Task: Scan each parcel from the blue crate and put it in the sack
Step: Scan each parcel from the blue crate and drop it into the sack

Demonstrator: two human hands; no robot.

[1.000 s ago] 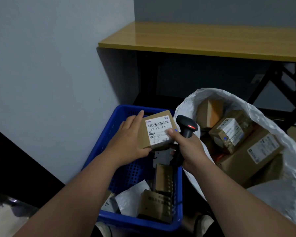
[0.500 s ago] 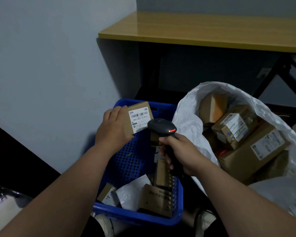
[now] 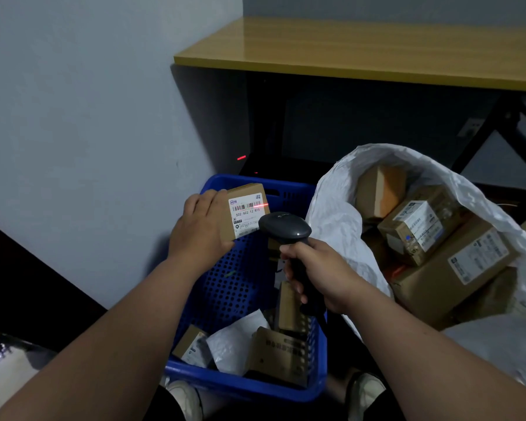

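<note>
My left hand [image 3: 201, 229] grips a small brown parcel [image 3: 247, 209] above the far end of the blue crate [image 3: 231, 287], its white barcode label facing me. A red scan line crosses the barcode. My right hand [image 3: 319, 275] holds the black handheld scanner [image 3: 284, 227] by its handle, the head just below and right of the label. Several parcels [image 3: 283, 354] lie in the near end of the crate. To the right, the white sack [image 3: 334, 214] stands open with several brown boxes [image 3: 456, 271] inside.
A yellow-topped table [image 3: 362, 47] with a dark frame stands behind the crate and sack. A grey wall [image 3: 82, 123] runs along the left. My shoes [image 3: 186, 399] show just below the crate. A pale object lies at the bottom left.
My right hand let go of the parcel's edge, and the scanner swung from upright to aim at the label. The parcel shifted left and away, and a red scan line now shows.
</note>
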